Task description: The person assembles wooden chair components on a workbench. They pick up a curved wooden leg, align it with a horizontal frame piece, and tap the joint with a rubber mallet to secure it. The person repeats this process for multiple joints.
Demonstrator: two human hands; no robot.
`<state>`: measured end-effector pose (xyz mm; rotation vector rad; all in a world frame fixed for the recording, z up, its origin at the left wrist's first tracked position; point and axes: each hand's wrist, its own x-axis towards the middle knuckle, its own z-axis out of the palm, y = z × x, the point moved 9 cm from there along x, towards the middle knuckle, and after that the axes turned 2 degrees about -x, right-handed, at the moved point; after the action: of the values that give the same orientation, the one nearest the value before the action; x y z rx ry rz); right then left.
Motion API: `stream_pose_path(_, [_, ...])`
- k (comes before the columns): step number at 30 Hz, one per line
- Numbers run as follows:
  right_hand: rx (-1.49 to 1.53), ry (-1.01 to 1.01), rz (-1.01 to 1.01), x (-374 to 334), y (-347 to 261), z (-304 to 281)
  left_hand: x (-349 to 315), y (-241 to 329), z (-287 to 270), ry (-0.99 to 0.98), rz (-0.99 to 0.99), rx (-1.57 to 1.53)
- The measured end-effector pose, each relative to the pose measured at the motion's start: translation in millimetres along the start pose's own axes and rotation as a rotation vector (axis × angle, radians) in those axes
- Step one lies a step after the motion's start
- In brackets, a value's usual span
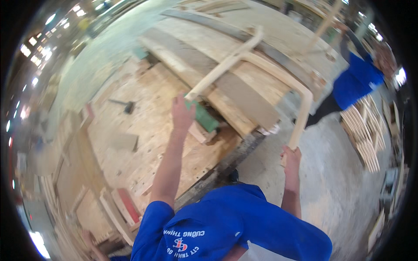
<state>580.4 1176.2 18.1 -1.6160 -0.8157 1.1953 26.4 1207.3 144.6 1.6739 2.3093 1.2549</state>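
Hands on bent wooden frame (pixel 265 65), mid-carry above plywood workbench (pixel 143 130): left hand (pixel 183 112) closed on one leg end, right hand (pixel 291 155) closed on the other, crosspiece well beyond both grips; likely next, steady lowering flat, keeping both ends level.

Pale wood frame (pixel 261 65), blue shirt (pixel 230 226), green block (pixel 203 116), grey floor (pixel 331 174).

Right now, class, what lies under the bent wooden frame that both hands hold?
Under the bent wooden frame lie stacked boards on the plywood workbench. The left hand partly hides a green block; the right hand covers the frame's end.
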Motion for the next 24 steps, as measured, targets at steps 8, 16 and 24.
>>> stream_pose_path(8, [0.083, -0.043, -0.111, 52, 9, 31, -162, -51, -108, 0.023, -0.110, -0.138])
stream_pose_path(16, [-0.396, 0.222, -1.000, -49, -125, 79, -413, -178, -272, 0.508, -0.816, -0.216])
stream_pose_path(24, [-0.507, -0.668, -0.989, -181, 2, 271, -503, -199, -350, 0.754, -0.818, -0.075])
